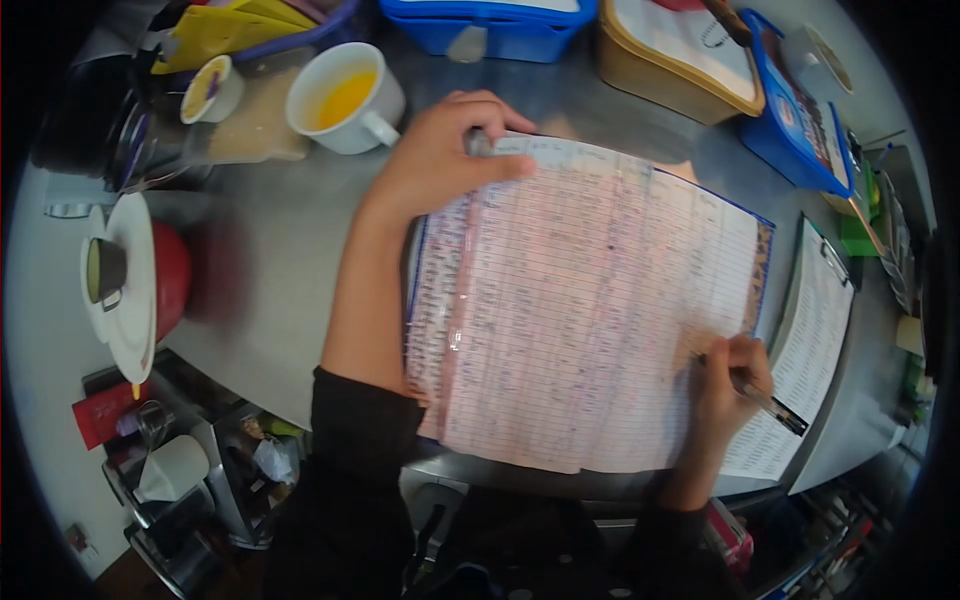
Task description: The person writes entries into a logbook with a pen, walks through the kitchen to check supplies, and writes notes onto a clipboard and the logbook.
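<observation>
A large ruled notebook (560, 300), its pages filled with handwritten columns, lies open on the metal table (250, 240). At its top left edge is my left hand (455, 150), thumb on the page and fingers curled over the far edge, gripping the notebook. My right hand (735, 385) rests on the lower right of the page, its fingers closed round a black pen (775, 408). The pen's tip is hidden by the fingers. Under and beside the right wrist lies a clipboard (810, 345) with a printed sheet.
Near the back left stands a white mug (378, 125) with yellow liquid, next to a small cup (212, 92). Blue tubs (490, 35) and a tan tub (680, 75) line the back. A red pot (170, 280) with a white lid sits at the left.
</observation>
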The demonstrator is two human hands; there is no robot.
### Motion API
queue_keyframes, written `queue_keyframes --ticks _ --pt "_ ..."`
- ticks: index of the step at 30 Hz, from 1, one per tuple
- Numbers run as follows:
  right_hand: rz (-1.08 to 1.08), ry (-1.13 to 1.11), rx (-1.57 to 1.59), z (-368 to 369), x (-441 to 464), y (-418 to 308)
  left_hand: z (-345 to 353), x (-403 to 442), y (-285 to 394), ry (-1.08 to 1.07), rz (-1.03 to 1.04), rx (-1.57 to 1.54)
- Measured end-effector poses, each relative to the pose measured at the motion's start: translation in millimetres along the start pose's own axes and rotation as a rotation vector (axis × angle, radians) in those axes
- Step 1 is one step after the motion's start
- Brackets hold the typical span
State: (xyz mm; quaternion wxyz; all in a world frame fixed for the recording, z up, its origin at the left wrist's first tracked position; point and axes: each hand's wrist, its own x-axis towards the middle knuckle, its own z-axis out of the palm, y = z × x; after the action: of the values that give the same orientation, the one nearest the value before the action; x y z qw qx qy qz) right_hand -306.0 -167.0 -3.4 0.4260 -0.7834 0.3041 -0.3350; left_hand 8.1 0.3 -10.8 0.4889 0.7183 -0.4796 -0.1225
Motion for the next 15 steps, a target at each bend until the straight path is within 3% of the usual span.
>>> queue_keyframes --ticks 15 --pt "0.016 0.075 0.045 3 -10 3 1 -1 -1 -0.012 -0.061 -0.016"
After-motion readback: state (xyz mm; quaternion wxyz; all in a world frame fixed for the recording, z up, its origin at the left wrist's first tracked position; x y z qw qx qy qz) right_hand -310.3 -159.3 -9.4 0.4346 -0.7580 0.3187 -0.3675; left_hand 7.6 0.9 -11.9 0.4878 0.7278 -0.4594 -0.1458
